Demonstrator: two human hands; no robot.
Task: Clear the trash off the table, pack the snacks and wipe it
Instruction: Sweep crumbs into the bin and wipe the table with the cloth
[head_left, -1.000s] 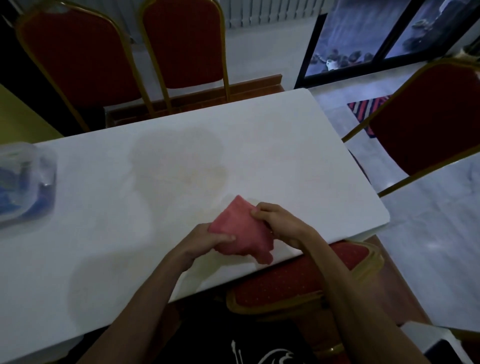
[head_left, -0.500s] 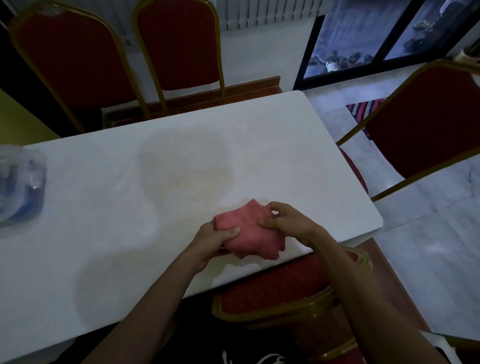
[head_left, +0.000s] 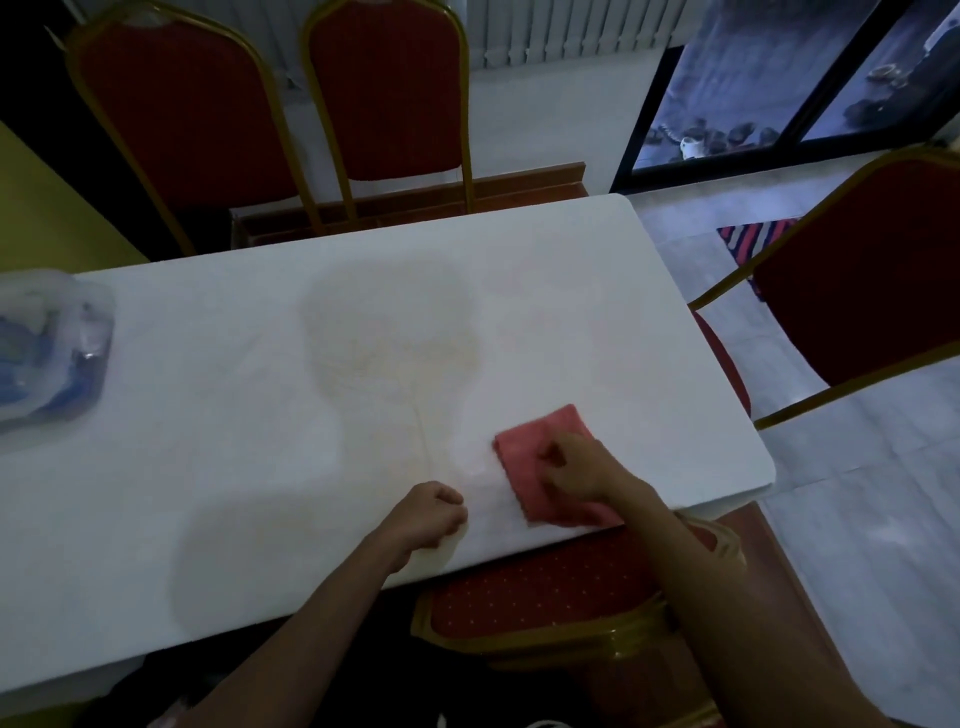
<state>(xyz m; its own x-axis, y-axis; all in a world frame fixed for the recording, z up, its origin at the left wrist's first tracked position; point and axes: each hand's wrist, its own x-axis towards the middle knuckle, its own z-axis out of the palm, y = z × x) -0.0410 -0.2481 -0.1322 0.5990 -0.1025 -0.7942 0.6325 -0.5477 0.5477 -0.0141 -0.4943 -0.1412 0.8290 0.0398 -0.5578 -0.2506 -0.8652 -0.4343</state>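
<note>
Toward the lower right of the frame, close to the near edge of the white counter (head_left: 260, 467), the folded red cloth (head_left: 522, 457) lay flat, and your right hand (head_left: 582, 470) sat on top of it with the fingers bent and bearing down into the fabric, gripping it more than lying spread. The blur hid exactly how the thumb sat. Your left hand (head_left: 428, 512) rested on the counter just left of the cloth, apart from it, curled into a fist with nothing visible inside. The cloth's long axis ran from the upper frame down toward you, tilted slightly to the lower right, and its near end almost reached the counter's edge above the red chair seat (head_left: 545, 597). The relation that mattered was this: the faint yellowish stained patch (head_left: 389, 332) lay up and to the left of the cloth, toward the centre of the frame, well apart from it. Your right hand was already on the cloth, so I judge the wipe belonged to that hand, sweeping up and left across the short side. A clear plastic container (head_left: 47, 353) with blue contents stood at the far left edge, so packing looked done and wiping was the step in hand.
</note>
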